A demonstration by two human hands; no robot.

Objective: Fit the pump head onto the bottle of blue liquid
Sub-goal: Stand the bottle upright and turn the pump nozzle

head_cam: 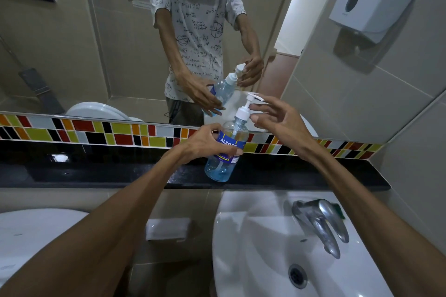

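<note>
A clear bottle of blue liquid with a blue label stands tilted on the black ledge. My left hand grips it around the label. The white pump head sits on the bottle's neck, its tube reaching down into the liquid. My right hand is just right of the pump, fingers spread, thumb and fingertips close to the collar and spout; I cannot tell whether they touch it.
A white sink with a chrome tap lies below right. A mirror backs the ledge, above a coloured tile strip. A paper dispenser hangs on the right wall. A white toilet tank is at lower left.
</note>
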